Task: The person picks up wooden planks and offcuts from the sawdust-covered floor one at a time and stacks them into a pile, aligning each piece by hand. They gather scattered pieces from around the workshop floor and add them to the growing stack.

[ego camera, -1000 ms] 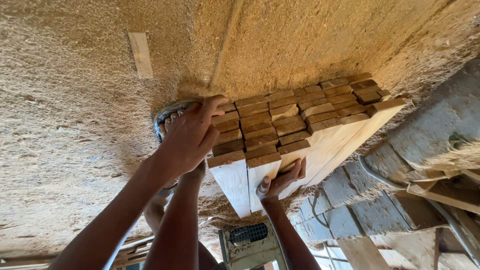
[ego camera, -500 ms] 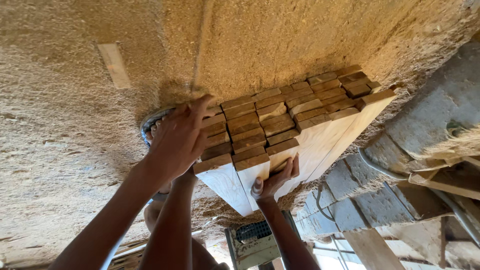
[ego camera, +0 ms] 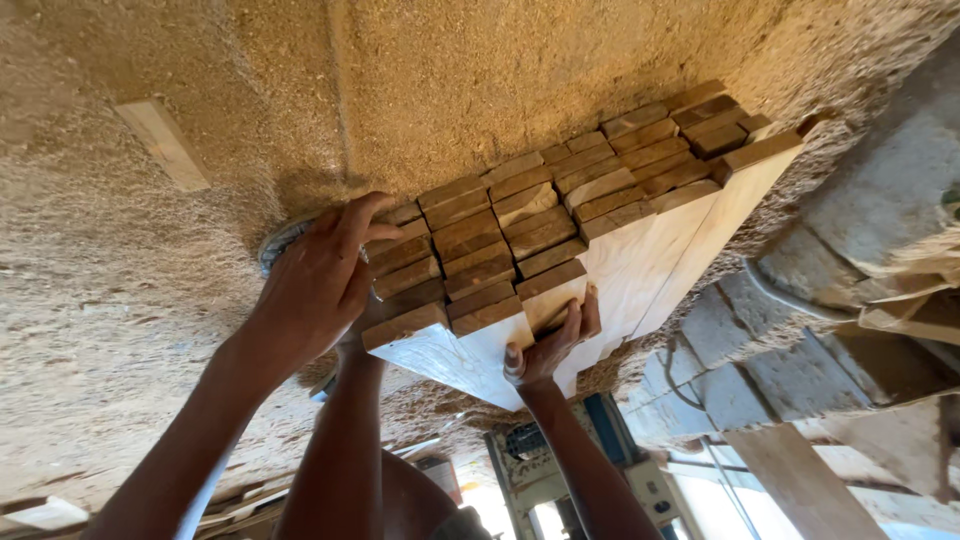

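A stack of short wooden boards [ego camera: 560,200] shows its brown cut ends and pale side faces [ego camera: 660,250]. My left hand [ego camera: 320,280] lies over the board ends at the stack's near left corner, fingers curled onto them. My right hand [ego camera: 550,345] grips the edge of a pale board at the near end, fingers wrapped along it. Between the two arms a third forearm [ego camera: 345,450] reaches up under the stack; its hand is hidden and I cannot tell whose it is.
Sawdust [ego camera: 120,300] covers the ground all around. A loose wood offcut [ego camera: 165,145] lies on it at the left. A round grey-blue object [ego camera: 283,240] peeks out behind my left hand. Concrete blocks [ego camera: 880,200], a plank [ego camera: 800,480] and a machine [ego camera: 530,465] stand right and below.
The stack has drifted a little left and lower in view. Both hands stay on its near end, with my right-hand fingers slid slightly further along the pale board.
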